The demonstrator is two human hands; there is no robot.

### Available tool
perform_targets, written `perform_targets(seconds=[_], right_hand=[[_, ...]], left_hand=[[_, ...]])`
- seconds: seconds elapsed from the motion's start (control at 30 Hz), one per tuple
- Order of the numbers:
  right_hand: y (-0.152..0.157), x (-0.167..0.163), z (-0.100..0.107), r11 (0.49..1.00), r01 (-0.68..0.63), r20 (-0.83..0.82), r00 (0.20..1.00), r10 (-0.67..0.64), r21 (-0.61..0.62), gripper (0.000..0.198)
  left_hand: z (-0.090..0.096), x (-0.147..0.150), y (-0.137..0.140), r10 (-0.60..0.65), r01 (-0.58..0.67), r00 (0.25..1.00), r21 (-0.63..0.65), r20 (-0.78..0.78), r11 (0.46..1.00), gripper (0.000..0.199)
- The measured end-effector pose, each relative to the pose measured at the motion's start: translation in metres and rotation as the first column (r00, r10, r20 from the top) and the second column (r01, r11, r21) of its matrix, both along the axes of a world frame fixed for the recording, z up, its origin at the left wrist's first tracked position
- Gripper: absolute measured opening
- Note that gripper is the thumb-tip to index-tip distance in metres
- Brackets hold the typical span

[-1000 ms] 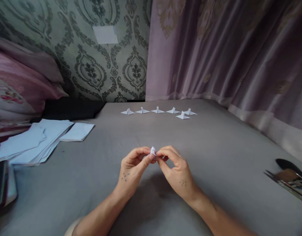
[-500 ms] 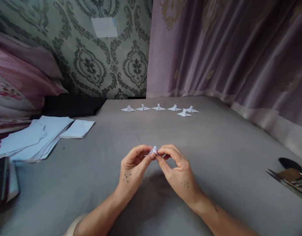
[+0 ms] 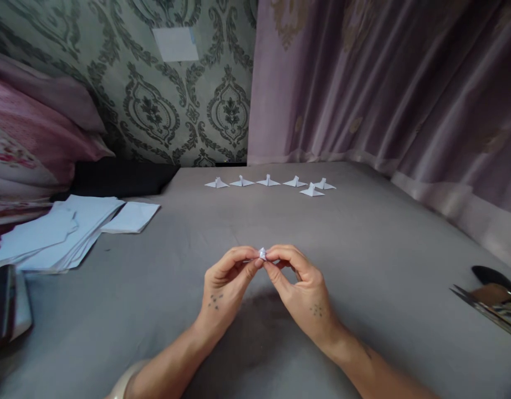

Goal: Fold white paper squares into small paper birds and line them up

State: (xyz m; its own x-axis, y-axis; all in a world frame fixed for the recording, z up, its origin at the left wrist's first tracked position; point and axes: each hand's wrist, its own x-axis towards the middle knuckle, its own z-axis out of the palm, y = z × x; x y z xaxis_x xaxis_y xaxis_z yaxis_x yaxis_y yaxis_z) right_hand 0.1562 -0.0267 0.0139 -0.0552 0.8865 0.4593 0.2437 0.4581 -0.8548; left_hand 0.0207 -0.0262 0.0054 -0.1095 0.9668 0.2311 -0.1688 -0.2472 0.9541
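Observation:
A small folded white paper piece is pinched between the fingertips of both hands, above the grey surface. My left hand grips its left side between thumb and forefinger. On the other side, my right hand pinches it the same way, thumb below and fingers above. Most of the paper is hidden by the fingers; only its pointed middle shows. Farther back stand several folded white paper cranes in a row, with one paper crane set slightly in front at the right end.
White sheets lie in a loose stack at the left, beside a smaller paper stack. Behind them is a folded black cloth. A dark device sits at the left edge; scissors lie at the right. A purple curtain hangs behind.
Both hands stay in nearly the same place. The fingertips have closed in a little, and less of the folded paper shows between them.

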Motion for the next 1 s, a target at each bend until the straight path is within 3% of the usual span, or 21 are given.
perform_targets(seconds=[0.5,1.0], right_hand=[[-0.0012,0.0012,0.0022,0.999,-0.032,-0.011,0.999,0.032,-0.032,0.009],[0.0015,0.0046,0.0056,0.986,-0.088,-0.057,0.995,0.081,-0.139,0.006]], left_hand=[[-0.0026,-0.0054,-0.0004,-0.025,0.043,0.992,0.149,-0.121,0.988,0.014],[0.0001,-0.0071,0.0012,-0.095,0.120,0.976,0.121,-0.195,0.985,0.005]])
